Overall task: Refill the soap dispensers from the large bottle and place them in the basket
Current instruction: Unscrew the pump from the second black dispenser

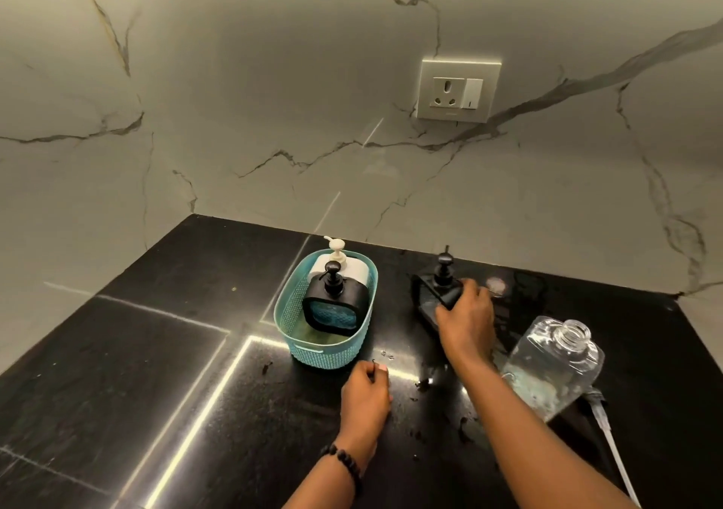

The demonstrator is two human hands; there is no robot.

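Black stone bench (pixel 156 352), glossy, with light strips reflected across it; marbled wall behind, socket plate (pixel 458 90) mounted on wall.

Teal perforated basket (pixel 297 336) on bench, left of centre. Inside: white dispenser (pixel 354 268) with cream pump at the far end, black dispenser (pixel 334 309) with black pump head in front of it, both upright, touching or nearly so. Teal pattern visible through front window of black one.

Second black dispenser (pixel 430 293) upright on bench, right of basket, well apart from it, outside the basket. Right hand (pixel 465 313) laid over its near right side, fingers wrapped around the body below the pump; grasping it. Fill level not readable against the dark bench.

Large clear bottle (pixel 555 363) further right, near right forearm, tilted with open neck pointing up and away; cap off. Small amount of clear liquid pooled in lower part. Loose pump tube (pixel 610 442) lying on bench just beside bottle base, running toward near edge.

Left hand (pixel 365 395) on bench just in front of basket, fingers curled into loose fist, holding nothing visible; dark bead bracelet (pixel 346 465) at wrist.

Scattered droplets and smears on bench between the two hands.
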